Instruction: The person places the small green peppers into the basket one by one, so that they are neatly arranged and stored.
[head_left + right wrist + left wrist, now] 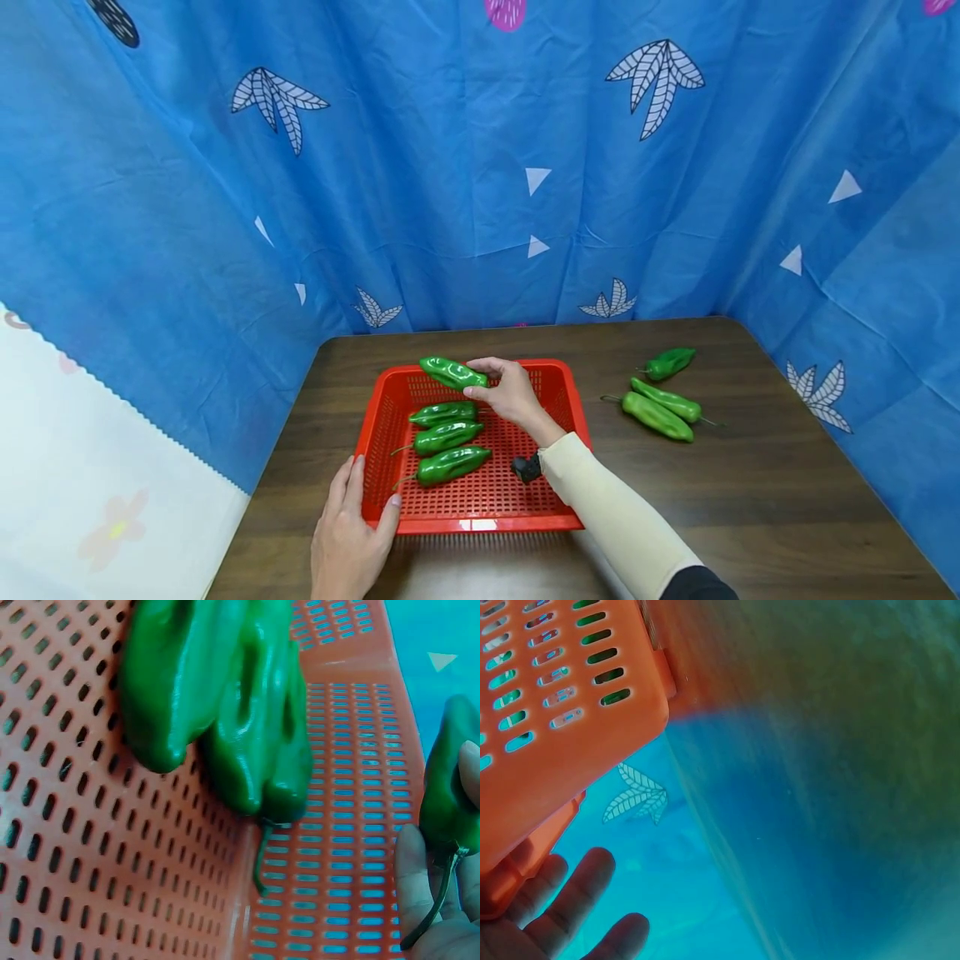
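My right hand (513, 393) pinches a green pepper (450, 372) by its stem end, above the far part of a red plastic basket (487, 524). In the right wrist view the held pepper (448, 787) appears between thumb and fingers, its stem hanging down. Three more green peppers lie side by side in the basket: a far one (444, 413), a middle one (447, 437) and a near one (453, 465). At the basket's near left corner my left hand (348, 533) rests on the rim, thumb inside and fingers along the outer side.
Right of the basket, three green peppers lie on the brown wooden table (757, 500): a far one (670, 364), a middle one (666, 400) and a near one (656, 417). A blue patterned curtain (480, 167) surrounds the table's back and sides.
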The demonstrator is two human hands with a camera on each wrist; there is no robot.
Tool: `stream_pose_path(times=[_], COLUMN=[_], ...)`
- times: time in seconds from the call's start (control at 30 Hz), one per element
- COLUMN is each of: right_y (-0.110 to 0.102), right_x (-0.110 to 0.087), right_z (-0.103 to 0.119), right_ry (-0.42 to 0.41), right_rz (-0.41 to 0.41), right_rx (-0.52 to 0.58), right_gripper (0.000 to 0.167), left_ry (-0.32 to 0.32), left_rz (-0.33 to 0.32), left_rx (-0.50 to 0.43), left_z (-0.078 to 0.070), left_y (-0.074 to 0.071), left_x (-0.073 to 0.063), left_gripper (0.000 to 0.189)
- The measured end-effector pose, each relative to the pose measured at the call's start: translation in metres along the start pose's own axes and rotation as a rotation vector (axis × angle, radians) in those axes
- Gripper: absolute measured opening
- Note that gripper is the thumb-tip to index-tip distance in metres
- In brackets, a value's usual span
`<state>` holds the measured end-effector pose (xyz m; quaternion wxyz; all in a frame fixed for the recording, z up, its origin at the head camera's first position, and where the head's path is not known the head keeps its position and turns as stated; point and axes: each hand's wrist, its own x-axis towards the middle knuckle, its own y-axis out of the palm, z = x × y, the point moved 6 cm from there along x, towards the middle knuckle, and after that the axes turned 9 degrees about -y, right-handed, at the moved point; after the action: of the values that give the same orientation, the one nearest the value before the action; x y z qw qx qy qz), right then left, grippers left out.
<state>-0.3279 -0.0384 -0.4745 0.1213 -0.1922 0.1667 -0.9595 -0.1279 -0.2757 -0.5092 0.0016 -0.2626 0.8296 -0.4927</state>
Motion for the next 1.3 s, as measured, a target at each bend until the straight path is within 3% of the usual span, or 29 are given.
stream_pose_path(times=[0.3,0.57,0.9,1.3], right_y=[0.009,0.021,0.031,0.037], right_x=[-0.001,-0.004,-0.009,-0.012], right_z=[-0.007,-0.012,-0.017,-0.020], right_ry=[-0.012,-0.010,-0.033,-0.068], right_rz=[0.084,0.156,0.260,0.301], right_rx=[-0.004,-0.066,-0.155,-0.219], right_gripper=[0.041,0.041,0.042,0.040], left_ry=[0.013,-0.008,0.016,0.022], left_rz=[-0.012,0.003,-0.033,-0.051], left_rx=[-0.008,0.008,-0.002,-0.012], left_z=[-0.002,-0.002,-0.001,0.000], left_y=[-0.001,0.000,-0.001,0.001], left_x=[0.000,0.001,-0.002,-0.004], left_gripper=[0.081,0.082,0.080,0.080])
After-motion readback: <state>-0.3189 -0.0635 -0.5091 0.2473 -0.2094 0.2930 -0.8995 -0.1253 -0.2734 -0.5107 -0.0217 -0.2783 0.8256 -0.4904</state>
